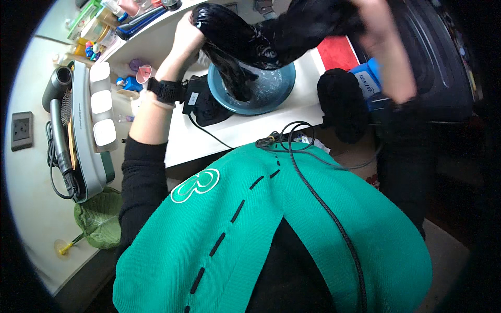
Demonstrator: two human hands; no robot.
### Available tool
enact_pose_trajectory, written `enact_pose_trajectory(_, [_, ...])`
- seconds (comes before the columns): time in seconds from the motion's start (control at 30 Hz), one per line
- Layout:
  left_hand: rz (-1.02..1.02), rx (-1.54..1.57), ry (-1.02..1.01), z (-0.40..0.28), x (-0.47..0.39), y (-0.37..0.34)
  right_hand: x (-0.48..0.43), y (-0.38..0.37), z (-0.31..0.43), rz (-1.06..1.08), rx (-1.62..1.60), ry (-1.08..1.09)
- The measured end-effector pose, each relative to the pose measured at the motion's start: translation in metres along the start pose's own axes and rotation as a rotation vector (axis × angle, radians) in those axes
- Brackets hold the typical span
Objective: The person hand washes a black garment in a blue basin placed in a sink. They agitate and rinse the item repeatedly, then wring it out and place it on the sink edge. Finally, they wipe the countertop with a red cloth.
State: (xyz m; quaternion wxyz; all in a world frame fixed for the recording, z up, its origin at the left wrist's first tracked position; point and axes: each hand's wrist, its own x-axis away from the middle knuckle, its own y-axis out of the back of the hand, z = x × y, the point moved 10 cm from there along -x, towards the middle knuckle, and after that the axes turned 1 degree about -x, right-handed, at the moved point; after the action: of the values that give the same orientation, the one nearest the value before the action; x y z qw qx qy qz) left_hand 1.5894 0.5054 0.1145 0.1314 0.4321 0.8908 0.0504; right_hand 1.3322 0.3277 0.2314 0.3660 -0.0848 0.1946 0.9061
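A wet, shiny black garment (pixel 235 31) is stretched above a blue plastic basin (pixel 291 84). My left hand (pixel 187 39) grips its left end, with a black device strapped at the wrist. My right hand (pixel 377 33), blurred, holds the other end at the upper right; its fingers are partly hidden. One part of the cloth hangs down into the basin, where whitish suds float on the water. Beside the basin on the left lies another dark cloth (pixel 211 107), partly under the wrist device.
The basin stands on a white counter (pixel 250 127). To the right are a black cloth bundle (pixel 340 103), a blue container (pixel 368 80) and a black appliance (pixel 426 66). Toiletries line a shelf (pixel 129 33). A hair dryer (pixel 60 84) sits in a wall rack. A black cable (pixel 328 207) crosses my green garment.
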Motion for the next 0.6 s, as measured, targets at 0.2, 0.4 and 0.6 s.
enact_pose_trajectory(0.2, [-0.002,-0.041,-0.075,-0.054,0.019,-0.025,0.083,-0.1,-0.21,0.112,-0.239,-0.539])
enact_pose_trajectory(0.4, [-0.033,-0.216,-0.032,-0.062,0.053,-0.045,0.142,-0.19,-0.259,0.289,0.209,-0.378])
enact_pose_trajectory(0.6, [0.131,-0.236,-0.111,-0.098,0.103,-0.119,0.168,-0.249,-0.295,0.264,0.227,-0.446])
